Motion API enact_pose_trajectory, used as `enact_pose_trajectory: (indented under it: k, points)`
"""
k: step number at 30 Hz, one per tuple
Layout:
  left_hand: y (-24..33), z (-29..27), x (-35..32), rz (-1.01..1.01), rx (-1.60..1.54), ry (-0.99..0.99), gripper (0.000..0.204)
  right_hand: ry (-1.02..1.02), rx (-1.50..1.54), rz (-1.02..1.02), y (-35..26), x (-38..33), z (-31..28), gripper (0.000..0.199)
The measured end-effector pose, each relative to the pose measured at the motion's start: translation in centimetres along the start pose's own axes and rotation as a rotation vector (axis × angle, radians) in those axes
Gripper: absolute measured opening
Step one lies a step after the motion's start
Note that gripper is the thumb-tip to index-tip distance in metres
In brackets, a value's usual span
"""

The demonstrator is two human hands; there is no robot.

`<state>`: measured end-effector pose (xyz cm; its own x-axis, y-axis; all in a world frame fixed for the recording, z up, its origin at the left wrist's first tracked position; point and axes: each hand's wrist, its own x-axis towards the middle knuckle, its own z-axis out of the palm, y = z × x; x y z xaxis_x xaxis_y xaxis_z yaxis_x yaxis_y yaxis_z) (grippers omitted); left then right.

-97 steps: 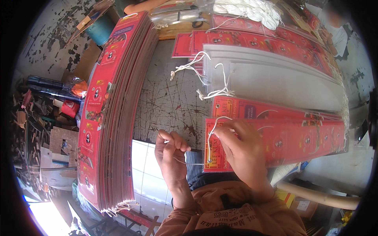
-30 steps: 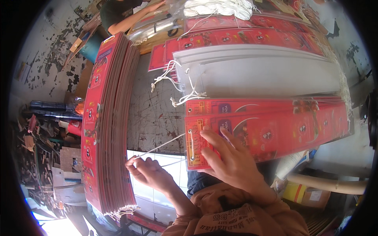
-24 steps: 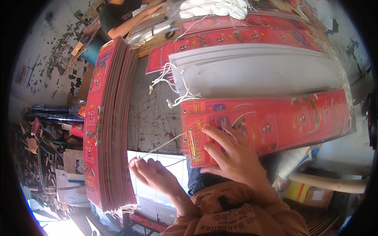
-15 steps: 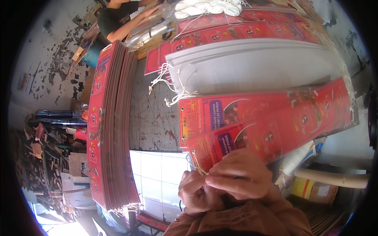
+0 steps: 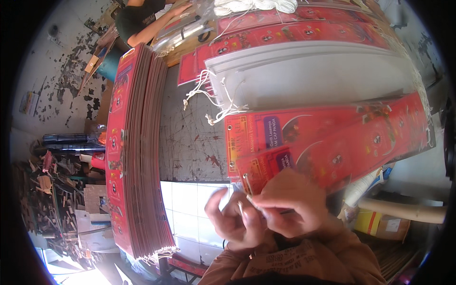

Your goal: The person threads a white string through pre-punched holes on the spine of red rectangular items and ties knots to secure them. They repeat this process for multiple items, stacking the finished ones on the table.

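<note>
Close in front of me, both hands meet at the corner of a red printed sheet [image 5: 327, 164] with a metal eyelet. A thin white cord [image 5: 246, 186] runs from that eyelet down to my fingers. My right hand [image 5: 294, 202] pinches the cord between thumb and forefinger, its wrist lying by the sheet's near edge. Just left of it, my left hand [image 5: 235, 218] is slightly blurred, one finger lifted and bent, with a bit of white cord between the other fingertips. Under the held sheet lies another red sheet [image 5: 313, 118] with eyelets along its left end.
A tall stack of red sheets [image 5: 137, 152] stands on edge at the left. Beyond the near sheets lie white-backed sheets [image 5: 313, 76] with knotted cords [image 5: 228, 111]. A white cord bundle [image 5: 256, 5] lies at the far side, near another person's arm [image 5: 152, 31]. A cardboard tube [image 5: 403, 209] is at right.
My left hand has opened out somewhat, lifting a finger away from the cord. The held sheet and my right hand have shifted slightly right.
</note>
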<state>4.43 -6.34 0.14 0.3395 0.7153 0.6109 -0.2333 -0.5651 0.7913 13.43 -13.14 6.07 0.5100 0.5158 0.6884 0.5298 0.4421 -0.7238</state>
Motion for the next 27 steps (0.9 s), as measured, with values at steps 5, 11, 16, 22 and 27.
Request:
enact_pose_trajectory:
  k: [5,11,16,22,27]
  points:
    - [1.2,0.6,1.9,-0.345,-0.452,0.091,0.037,-0.019,-0.025,-0.068,1.4,1.0,0.1,0.016]
    - [1.9,0.2,3.0,-0.421,-0.589,-0.004,0.040,-0.079,0.077,-0.058,1.7,0.4,1.3,0.013]
    - [2.5,0.1,2.8,-0.416,-0.553,0.110,0.052,-0.100,0.063,0.035,0.9,0.7,1.3,0.017]
    - [1.6,-1.4,3.0,-0.322,-0.402,-0.139,0.043,-0.036,-0.041,0.037,0.3,0.8,0.7,0.028]
    - [1.2,-1.0,2.3,-0.196,-0.321,-0.120,0.027,0.028,-0.022,0.078,0.2,0.4,1.0,0.024]
